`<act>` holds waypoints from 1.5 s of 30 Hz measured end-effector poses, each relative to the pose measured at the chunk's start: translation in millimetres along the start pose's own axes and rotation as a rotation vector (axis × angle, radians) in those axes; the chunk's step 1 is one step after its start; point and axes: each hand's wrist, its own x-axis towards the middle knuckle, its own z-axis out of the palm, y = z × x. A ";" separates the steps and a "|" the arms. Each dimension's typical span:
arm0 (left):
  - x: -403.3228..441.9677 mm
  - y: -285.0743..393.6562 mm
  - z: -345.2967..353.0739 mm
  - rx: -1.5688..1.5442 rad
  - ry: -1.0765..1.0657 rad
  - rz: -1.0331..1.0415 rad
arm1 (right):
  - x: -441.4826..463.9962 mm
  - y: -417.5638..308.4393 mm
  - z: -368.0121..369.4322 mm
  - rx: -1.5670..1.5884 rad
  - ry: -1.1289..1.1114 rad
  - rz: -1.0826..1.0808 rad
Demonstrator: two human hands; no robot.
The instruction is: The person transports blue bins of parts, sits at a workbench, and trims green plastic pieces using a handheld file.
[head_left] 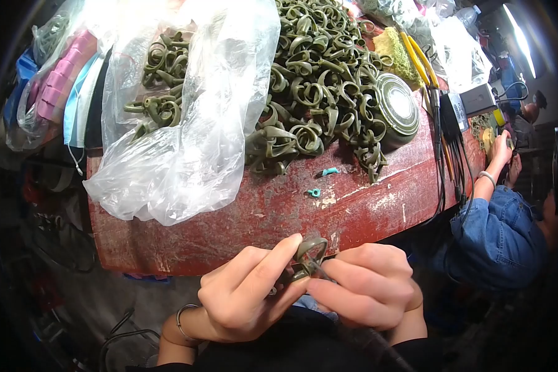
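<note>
A dark green looped piece, glossy and ring-like, is pinched between the thumb and fingers of my left hand. My right hand is closed around a thin dark pointed tool, its tip at the lower part of the looped piece. The tool's exact kind is hidden by my fingers. Both hands are in front of the table's near edge. Beyond them, a large pile of similar green looped pieces covers the back of the red table.
A clear plastic bag with more green pieces lies at left. Two small turquoise bits are mid-table. A round tin, yellow-handled pliers and hanging cables are at right. A co-worker in a denim sleeve sits at the right.
</note>
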 end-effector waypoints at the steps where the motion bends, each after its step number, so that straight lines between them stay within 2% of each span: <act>1: 1.1 0.4 0.8 -0.030 0.001 -0.030 | 0.8 -1.9 -2.6 0.091 0.039 0.055; 3: 4.2 -0.9 1.4 -0.110 -0.002 -0.076 | -5.5 -2.9 -4.4 0.308 0.170 0.183; 5: 7.5 -5.1 -1.1 -0.208 -0.011 -0.108 | -10.5 -8.0 -5.4 0.357 0.337 0.384; 6: 6.9 -6.7 -4.0 -0.364 -0.099 -0.208 | -12.6 -4.3 -7.8 0.368 0.316 0.477; 7: 7.3 -7.6 -4.5 -0.473 -0.128 -0.231 | -14.0 -6.6 -8.8 0.362 0.293 0.644; 9: 9.0 -9.0 -4.9 -0.657 -0.207 -0.278 | -6.9 -3.5 1.9 0.484 0.331 0.806; 10: 10.0 -9.4 -5.6 -0.730 -0.251 -0.305 | -1.8 -1.1 5.2 0.515 0.306 0.813; 13: 11.9 -10.3 -1.6 -0.610 -0.214 -0.195 | 7.3 3.5 12.2 0.519 0.145 0.750; 14: 7.8 -16.4 1.1 -0.552 -0.168 -0.141 | 6.1 1.9 10.8 0.598 0.232 0.781; 17: 9.7 -19.7 1.5 -0.677 -0.232 -0.103 | 2.2 -3.4 8.1 0.845 0.492 0.860; 18: 9.9 -16.1 -2.3 -0.783 -0.277 -0.197 | 0.9 -1.0 10.0 0.730 0.661 0.780; 19: 8.9 -16.2 -2.8 -0.864 -0.272 -0.260 | 2.1 -1.2 1.3 0.767 0.735 0.763; 21: 6.8 -17.2 -3.5 -1.025 -0.257 -0.386 | -4.6 -6.2 -0.1 0.679 0.762 0.698; 22: 7.3 -19.2 -3.7 -1.063 -0.266 -0.362 | -8.1 -11.0 5.7 0.690 0.748 0.681; 25: 10.8 -17.9 -3.3 -0.991 -0.272 -0.311 | -22.9 -8.6 8.6 0.700 0.461 0.564; 28: 10.2 -15.2 -2.9 -1.029 -0.260 -0.376 | -21.7 -11.2 16.1 0.690 0.484 0.475; 31: 11.3 -13.7 -3.6 -0.935 -0.284 -0.364 | -21.6 -8.8 17.5 0.660 0.445 0.403; 32: 12.3 -9.5 -2.7 -0.926 -0.234 -0.432 | -21.3 -8.1 17.6 0.649 0.433 0.385; 34: 15.1 2.1 -0.4 -0.906 -0.133 -0.568 | -20.7 -8.1 17.2 0.668 0.433 0.388; 37: 17.2 3.2 -4.1 -0.893 -0.208 -0.632 | -22.4 -8.6 17.7 0.685 0.449 0.393; 40: 17.5 4.5 -4.0 -0.942 -0.193 -0.679 | -21.0 -12.8 19.3 0.604 0.486 0.459; 44: 9.6 -9.5 -2.4 -0.983 -0.272 -0.437 | -22.4 -16.9 16.7 0.582 0.535 0.591; 45: 11.4 -10.9 -2.3 -0.985 -0.291 -0.378 | -24.4 -14.9 7.2 0.573 0.347 0.697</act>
